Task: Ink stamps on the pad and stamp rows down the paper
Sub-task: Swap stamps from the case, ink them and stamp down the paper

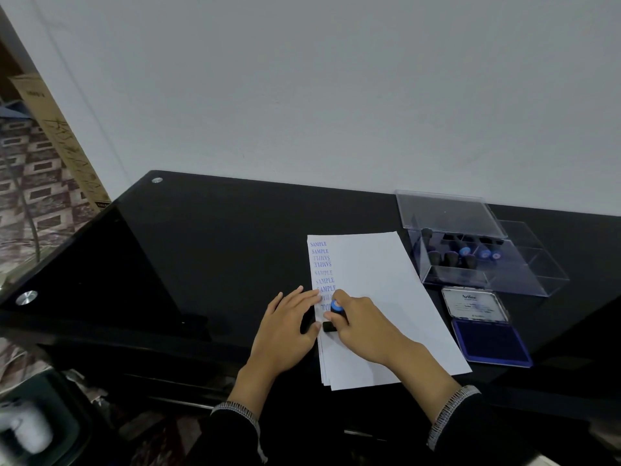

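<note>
Blue ink runs down the left margin of the paper (376,297), a column of "SAMPLE" prints (322,264) stacked from the far edge toward the near one, a couple of them upside down. At the bottom of that column the right hand (363,322) grips a stamp (335,312), fingers curled round its dark handle, the blue cap on top showing and its base down on the sheet. Just beside it, the left hand (285,326) lies flat with straight fingers, resting across the paper's left edge and the black glass table (218,247). The sheet is the top of a small pile, the edges of others showing along its near left side.

To the right of the paper sits the ink pad (490,339), lid open and tipped back, blue surface exposed. Further away, near the wall, stands a clear plastic box (477,264) with its lid raised, more stamps (465,255) standing inside, some dark, some with blue caps. Both wrists wear dark sleeves with pale patterned cuffs.
</note>
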`<control>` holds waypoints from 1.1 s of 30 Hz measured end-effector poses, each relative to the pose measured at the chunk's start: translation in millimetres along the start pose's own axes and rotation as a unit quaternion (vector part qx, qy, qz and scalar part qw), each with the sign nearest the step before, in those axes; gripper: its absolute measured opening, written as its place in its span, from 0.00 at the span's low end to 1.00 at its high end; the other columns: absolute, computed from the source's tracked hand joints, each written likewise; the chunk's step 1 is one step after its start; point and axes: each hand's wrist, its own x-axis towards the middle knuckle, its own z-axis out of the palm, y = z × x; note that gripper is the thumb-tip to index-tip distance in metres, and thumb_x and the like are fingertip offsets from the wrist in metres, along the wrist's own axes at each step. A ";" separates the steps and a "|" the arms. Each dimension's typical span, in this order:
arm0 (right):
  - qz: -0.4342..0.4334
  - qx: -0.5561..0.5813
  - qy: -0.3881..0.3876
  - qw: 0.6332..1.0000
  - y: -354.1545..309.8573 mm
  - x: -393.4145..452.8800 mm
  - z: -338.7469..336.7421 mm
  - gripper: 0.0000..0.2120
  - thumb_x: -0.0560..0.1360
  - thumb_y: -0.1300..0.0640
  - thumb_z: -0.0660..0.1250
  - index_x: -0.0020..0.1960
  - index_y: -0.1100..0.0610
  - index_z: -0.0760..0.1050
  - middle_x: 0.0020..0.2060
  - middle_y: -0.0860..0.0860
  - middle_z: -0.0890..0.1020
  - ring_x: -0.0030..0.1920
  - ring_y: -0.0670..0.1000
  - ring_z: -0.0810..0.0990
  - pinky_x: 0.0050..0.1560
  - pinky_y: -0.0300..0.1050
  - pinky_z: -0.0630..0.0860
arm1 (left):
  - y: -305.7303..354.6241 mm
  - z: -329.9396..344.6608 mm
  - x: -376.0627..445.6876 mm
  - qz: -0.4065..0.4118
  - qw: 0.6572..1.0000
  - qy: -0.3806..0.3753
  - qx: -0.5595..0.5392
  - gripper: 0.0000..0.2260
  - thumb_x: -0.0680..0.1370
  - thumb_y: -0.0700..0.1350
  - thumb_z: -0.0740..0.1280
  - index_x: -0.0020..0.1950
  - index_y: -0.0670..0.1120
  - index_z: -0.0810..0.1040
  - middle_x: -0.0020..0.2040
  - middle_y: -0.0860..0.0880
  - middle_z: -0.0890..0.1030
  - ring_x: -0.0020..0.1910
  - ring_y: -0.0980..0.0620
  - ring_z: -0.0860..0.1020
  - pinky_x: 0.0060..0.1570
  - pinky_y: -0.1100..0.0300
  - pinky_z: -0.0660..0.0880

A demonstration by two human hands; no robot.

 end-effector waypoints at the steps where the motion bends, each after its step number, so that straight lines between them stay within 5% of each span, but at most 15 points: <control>1: 0.001 0.007 -0.004 1.000 -0.3 0.7 -0.7 0.04 0.80 0.53 0.59 0.50 0.52 0.65 0.60 0.53 0.77 0.38 0.50 0.76 0.40 0.37 0.75 | 0.1 0.1 -0.2 0.000 1.000 0.000 0.000 0.21 0.79 0.53 0.60 0.72 0.57 0.66 0.72 0.63 0.65 0.70 0.71 0.49 0.73 0.64 0.41; 6: -0.006 0.013 -0.003 1.000 0.4 -2.3 0.4 0.05 0.80 0.53 0.59 0.51 0.52 0.64 0.59 0.52 0.77 0.38 0.49 0.76 0.39 0.35 0.73 | 0.3 0.3 0.5 -0.004 1.000 -0.005 0.005 0.21 0.79 0.54 0.60 0.73 0.57 0.65 0.73 0.63 0.64 0.69 0.72 0.48 0.72 0.65 0.40; 10: -0.027 -0.002 0.033 0.999 2.9 -11.6 7.4 0.06 0.80 0.51 0.59 0.49 0.51 0.63 0.47 0.46 0.78 0.35 0.48 0.73 0.37 0.33 0.71 | 0.9 -0.5 0.1 -0.004 1.000 -0.005 -0.001 0.21 0.79 0.54 0.60 0.73 0.57 0.65 0.73 0.63 0.64 0.70 0.71 0.49 0.73 0.64 0.41; 13: -0.038 -0.003 0.064 0.997 4.8 -16.0 13.9 0.07 0.80 0.52 0.59 0.48 0.49 0.61 0.36 0.38 0.69 0.33 0.43 0.71 0.36 0.27 0.67 | 2.4 -1.5 -1.2 -0.004 1.000 -0.002 -0.003 0.21 0.79 0.53 0.60 0.73 0.57 0.65 0.72 0.63 0.64 0.70 0.71 0.49 0.73 0.63 0.42; 21: -0.024 0.047 0.012 0.999 9.4 -0.3 5.8 0.04 0.80 0.54 0.59 0.48 0.51 0.64 0.48 0.49 0.78 0.36 0.48 0.76 0.39 0.35 0.74 | 3.8 -3.4 -1.1 -0.006 1.000 -0.005 -0.006 0.21 0.79 0.52 0.60 0.73 0.56 0.65 0.73 0.63 0.64 0.70 0.71 0.49 0.74 0.63 0.41; 27: -0.030 0.048 0.015 0.998 12.9 1.4 6.5 0.05 0.80 0.54 0.60 0.48 0.50 0.64 0.46 0.49 0.79 0.36 0.47 0.75 0.38 0.35 0.73 | 4.4 -4.0 -1.1 -0.008 1.000 -0.011 -0.008 0.21 0.79 0.52 0.60 0.73 0.56 0.65 0.73 0.63 0.64 0.73 0.68 0.51 0.74 0.61 0.42; 33: -0.050 0.034 0.061 0.996 15.0 -7.6 19.2 0.09 0.79 0.53 0.60 0.46 0.47 0.60 0.38 0.39 0.73 0.36 0.42 0.73 0.36 0.31 0.70 | 5.0 -4.4 -1.0 -0.010 1.000 -0.009 -0.008 0.21 0.79 0.53 0.60 0.73 0.56 0.65 0.73 0.62 0.64 0.74 0.65 0.53 0.75 0.60 0.43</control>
